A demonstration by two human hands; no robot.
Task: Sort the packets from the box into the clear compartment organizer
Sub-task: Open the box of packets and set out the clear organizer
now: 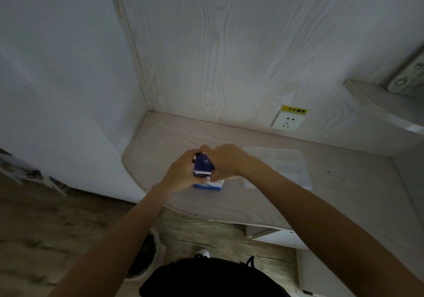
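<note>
near the front edge of the desk (pixel 344 193), toward its rounded left corner, the person held a small dark blue box (pixel 203 164) between both hands. the left hand (pixel 181 173) curled around its left side, and the right hand (pixel 226 160) gripped it from the right, fingers bent over the top. no packets showed yet. a pale strip at the near end suggested a flap or the contents, though blur left that unclear. the step in hand looked like opening the box; it would go best with one hand steadying the body while the other lifted the flap, so nothing spilled off the near edge. a second blue and white box (pixel 210 185) lay on the desk just under the hands. the clear organizer (pixel 282 166) sat just to the right, faint against the wood. a wall socket (pixel 288 121) with a yellow label stood on the back wall, and a shelf (pixel 385 104) jutted out at the far right. nothing blocked the short path to the organizer.
</note>
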